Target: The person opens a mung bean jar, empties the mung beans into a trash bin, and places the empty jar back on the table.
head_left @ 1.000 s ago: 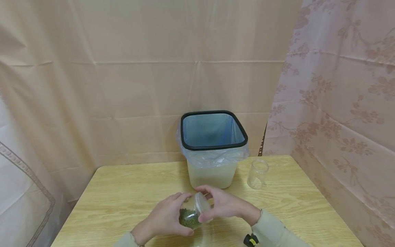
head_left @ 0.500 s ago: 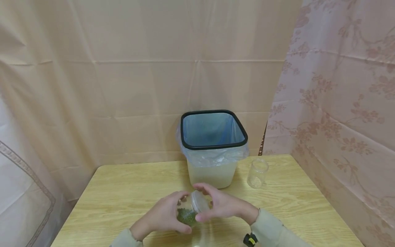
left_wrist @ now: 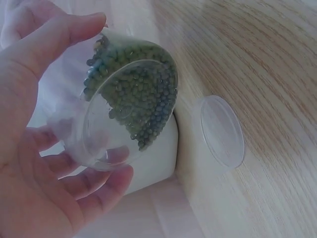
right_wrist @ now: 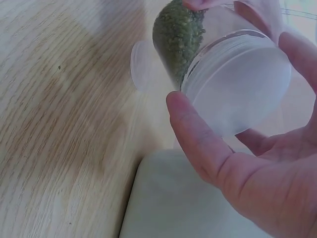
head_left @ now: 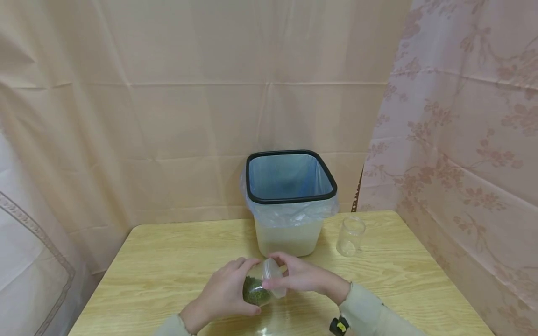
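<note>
A clear plastic jar (left_wrist: pixel 133 99), partly filled with small green beans that look like mung beans, is held tilted on its side. My left hand (head_left: pixel 224 290) grips its body, thumb on one side and fingers on the other. At the other end a translucent lid (right_wrist: pixel 237 87) covers the mouth. My right hand (head_left: pixel 304 279) holds this lid by its rim, thumb and fingers on opposite sides. Whether the lid is loose cannot be told. A second clear lid (left_wrist: pixel 223 131) lies on the table below the hands.
Behind the hands stands a pale waste bin (head_left: pixel 287 239) with a black rim and a bluish liner bag. A clear uncovered jar (head_left: pixel 350 237) stands right of it on the wooden table (head_left: pixel 176 252). Curtains hang behind and at both sides.
The jar dipped slightly left, then came back right. My right thumb has shifted upward across the lid's rim, while both hands stay at the jar.
</note>
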`<state>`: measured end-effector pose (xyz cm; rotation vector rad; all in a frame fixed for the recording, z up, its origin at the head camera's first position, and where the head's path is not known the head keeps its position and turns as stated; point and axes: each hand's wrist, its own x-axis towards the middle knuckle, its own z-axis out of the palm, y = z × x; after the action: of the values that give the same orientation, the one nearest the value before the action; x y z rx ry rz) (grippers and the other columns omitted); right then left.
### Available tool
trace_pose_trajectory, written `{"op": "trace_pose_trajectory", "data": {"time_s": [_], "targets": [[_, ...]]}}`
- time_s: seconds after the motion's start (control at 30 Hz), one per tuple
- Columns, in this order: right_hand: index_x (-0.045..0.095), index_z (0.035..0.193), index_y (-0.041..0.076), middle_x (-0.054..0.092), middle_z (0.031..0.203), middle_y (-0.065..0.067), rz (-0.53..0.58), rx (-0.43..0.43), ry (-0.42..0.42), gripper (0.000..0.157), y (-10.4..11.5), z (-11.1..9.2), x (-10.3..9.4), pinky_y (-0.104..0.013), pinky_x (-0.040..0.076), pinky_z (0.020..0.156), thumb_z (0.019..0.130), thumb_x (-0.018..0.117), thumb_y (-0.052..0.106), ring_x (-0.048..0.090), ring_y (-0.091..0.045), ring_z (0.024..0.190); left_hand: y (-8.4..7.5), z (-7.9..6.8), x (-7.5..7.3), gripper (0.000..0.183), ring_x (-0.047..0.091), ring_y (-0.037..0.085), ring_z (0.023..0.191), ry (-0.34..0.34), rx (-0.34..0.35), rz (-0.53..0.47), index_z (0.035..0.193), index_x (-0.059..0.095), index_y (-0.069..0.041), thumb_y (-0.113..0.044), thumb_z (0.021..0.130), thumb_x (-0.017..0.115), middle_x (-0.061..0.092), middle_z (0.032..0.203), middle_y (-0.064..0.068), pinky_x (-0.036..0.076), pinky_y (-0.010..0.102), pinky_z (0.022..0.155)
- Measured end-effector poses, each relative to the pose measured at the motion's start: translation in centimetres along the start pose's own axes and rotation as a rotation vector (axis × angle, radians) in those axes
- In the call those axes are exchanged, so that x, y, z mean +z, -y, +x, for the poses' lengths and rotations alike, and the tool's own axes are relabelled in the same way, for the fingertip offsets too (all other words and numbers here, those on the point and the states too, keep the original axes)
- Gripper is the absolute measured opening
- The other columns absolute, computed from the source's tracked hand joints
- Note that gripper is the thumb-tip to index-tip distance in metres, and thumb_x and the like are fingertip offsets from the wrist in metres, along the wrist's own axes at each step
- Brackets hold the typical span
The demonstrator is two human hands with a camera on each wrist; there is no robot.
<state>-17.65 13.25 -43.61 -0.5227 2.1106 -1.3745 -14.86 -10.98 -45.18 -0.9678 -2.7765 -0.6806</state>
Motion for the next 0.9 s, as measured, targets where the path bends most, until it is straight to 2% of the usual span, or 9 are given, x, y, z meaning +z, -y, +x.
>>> {"op": "trace_pose_trajectory", "data": {"time_s": [0.27, 0.43, 0.7, 0.9], "targets": [[0.038, 0.15, 0.005, 0.046, 0.134, -0.012, 0.006, -0.068, -0.018, 0.082, 0.0, -0.2, -0.5, -0.038, 0.057, 0.079, 0.085, 0.083, 0.029, 0.062, -0.025, 0.102, 1.0, 0.2, -0.5, 0.094, 0.06, 0.014, 0.092, 0.034, 0.045, 0.007, 0.138, 0.055, -0.01, -0.045, 0.06, 0.093, 0.065, 0.112, 0.002, 0.054, 0.03, 0.072], [0.039, 0.15, 0.007, 0.048, 0.134, -0.013, -0.018, -0.086, -0.036, 0.083, -0.1, -0.4, -1.0, -0.039, 0.057, 0.08, 0.084, 0.084, 0.03, 0.06, -0.031, 0.107, 1.3, 0.3, -0.9, 0.095, 0.061, 0.015, 0.093, 0.036, 0.03, 0.025, 0.139, 0.055, -0.01, -0.047, 0.06, 0.092, 0.065, 0.112, 0.002, 0.055, 0.035, 0.074], [0.037, 0.152, 0.008, 0.047, 0.139, -0.013, -0.025, -0.091, -0.026, 0.086, -0.5, -0.5, -1.3, -0.038, 0.056, 0.083, 0.085, 0.082, 0.038, 0.058, -0.033, 0.114, 1.3, 0.2, -0.7, 0.096, 0.063, 0.017, 0.097, 0.019, -0.011, -0.005, 0.14, 0.054, -0.012, -0.048, 0.06, 0.092, 0.064, 0.115, -0.001, 0.056, 0.038, 0.076], [0.037, 0.152, 0.007, 0.045, 0.144, -0.016, -0.037, -0.114, -0.025, 0.087, -0.8, -0.7, -1.6, -0.039, 0.056, 0.086, 0.084, 0.084, 0.034, 0.056, -0.034, 0.121, 1.5, 0.2, -0.5, 0.095, 0.063, 0.016, 0.095, -0.006, -0.012, -0.012, 0.139, 0.054, -0.014, -0.048, 0.059, 0.093, 0.064, 0.116, -0.002, 0.055, 0.038, 0.075]]}}
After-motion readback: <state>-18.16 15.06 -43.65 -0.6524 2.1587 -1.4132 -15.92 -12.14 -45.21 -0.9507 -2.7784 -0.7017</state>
